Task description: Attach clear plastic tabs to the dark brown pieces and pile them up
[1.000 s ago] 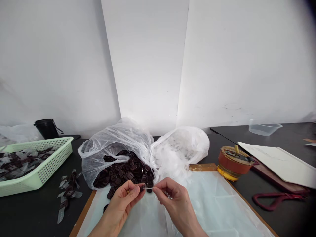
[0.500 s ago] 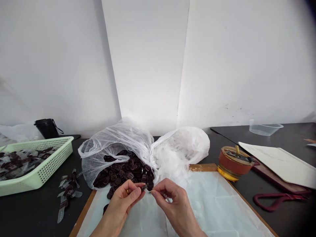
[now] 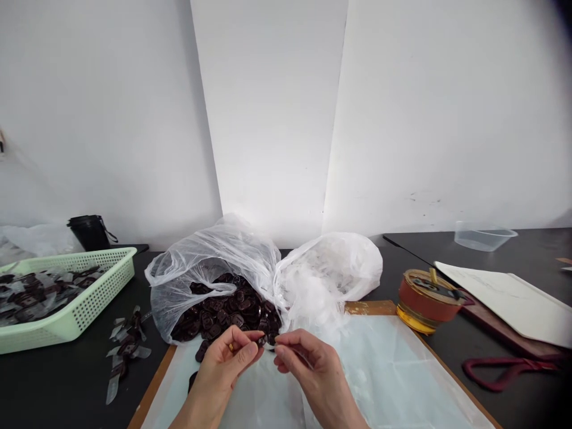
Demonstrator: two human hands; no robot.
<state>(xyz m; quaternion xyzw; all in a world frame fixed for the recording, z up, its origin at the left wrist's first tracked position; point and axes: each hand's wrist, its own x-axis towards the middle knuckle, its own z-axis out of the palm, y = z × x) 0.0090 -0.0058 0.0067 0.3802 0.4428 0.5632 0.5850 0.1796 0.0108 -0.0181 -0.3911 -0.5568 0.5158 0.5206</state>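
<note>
My left hand (image 3: 230,359) and my right hand (image 3: 306,362) meet over a white sheet (image 3: 384,375) on a wooden board. Both pinch one small dark brown plastic piece (image 3: 263,341) between their fingertips; a thin clear bit seems to run under my right fingers. Just behind them lies an open clear bag (image 3: 187,280) full of the same dark brown pieces (image 3: 223,310). A second bag (image 3: 330,268) of clear plastic bits leans against it on the right.
A green basket (image 3: 96,292) with finished pieces stands at the left, loose pieces (image 3: 125,345) beside it. A brown round tin (image 3: 424,298), red-handled scissors (image 3: 509,368), white sheets (image 3: 509,298), a clear tub (image 3: 485,237) and a black cup (image 3: 92,232) are on the dark table.
My hands have stayed together on the small piece, the fingertips closing in a little. The view has shifted slightly.
</note>
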